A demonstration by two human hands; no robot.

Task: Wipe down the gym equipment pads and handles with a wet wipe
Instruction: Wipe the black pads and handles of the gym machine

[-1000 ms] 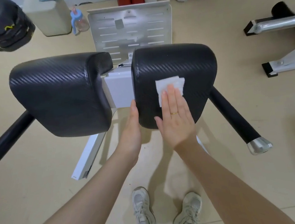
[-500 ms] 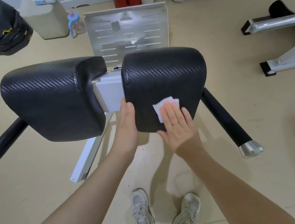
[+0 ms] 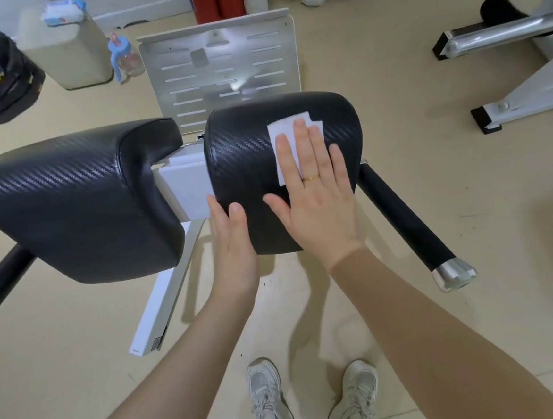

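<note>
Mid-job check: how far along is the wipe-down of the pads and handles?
In hand: the right hand presses the white wet wipe flat on the right black textured pad, while the left hand steadies its edge. Nothing shows as finished. Seemingly left: the left black textured pad and the black handle with silver cap, both untouched.

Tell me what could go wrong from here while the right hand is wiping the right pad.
1. The right hand presses the wet wipe with flat fingers only, so the wipe may bunch or slip off the right pad.
2. The left hand rests on that pad's inner edge; if it lets go, the pad might shift under pressure.
3. The left pad and right handle could get skipped.
</note>
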